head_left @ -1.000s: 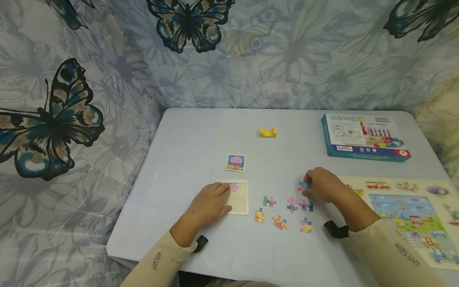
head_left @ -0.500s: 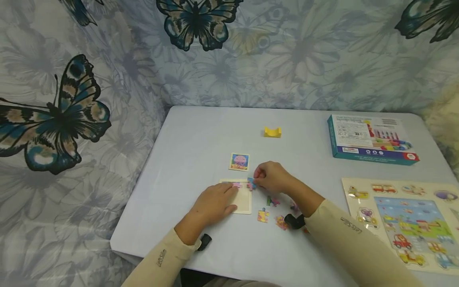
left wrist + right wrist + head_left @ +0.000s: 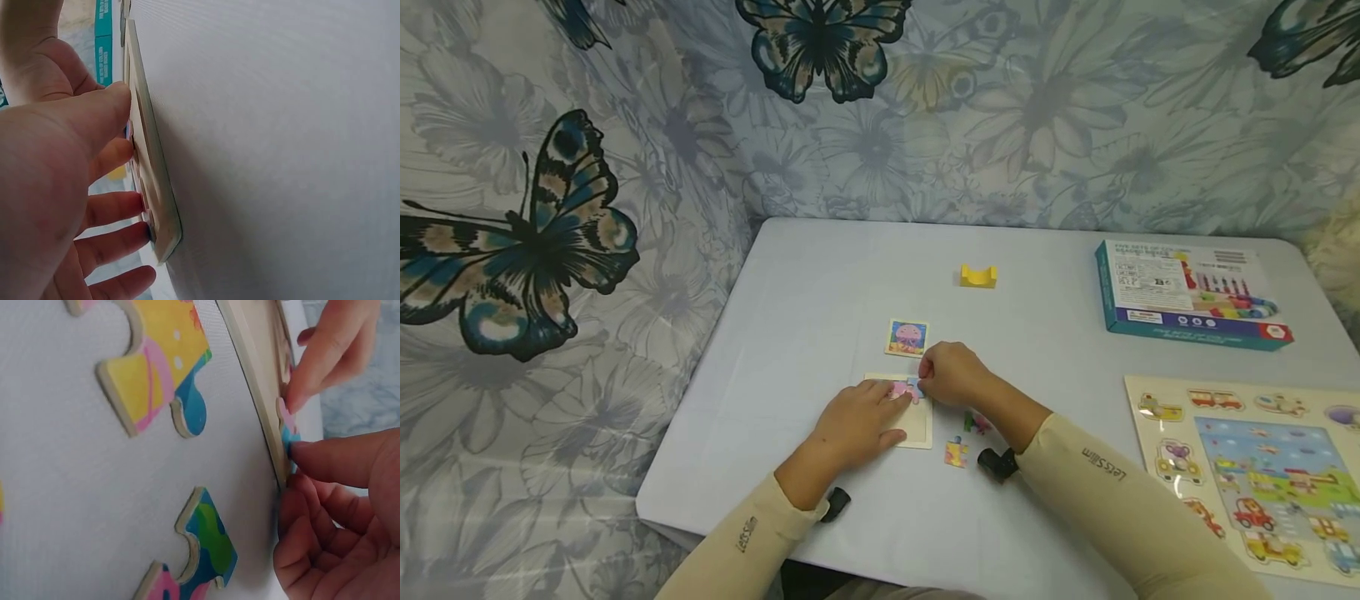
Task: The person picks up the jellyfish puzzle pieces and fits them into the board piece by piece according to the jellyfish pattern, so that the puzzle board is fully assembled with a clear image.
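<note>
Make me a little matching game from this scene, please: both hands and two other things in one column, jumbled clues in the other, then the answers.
1. Left hand
2. Right hand
3. Block
4. Box

A. Teal and purple edges, printed top
B. Over the left side of the tray
C. Plain yellow
D. At the tray's far right corner, holding a puzzle piece

Pairs: 1-B, 2-D, 3-C, 4-A
</note>
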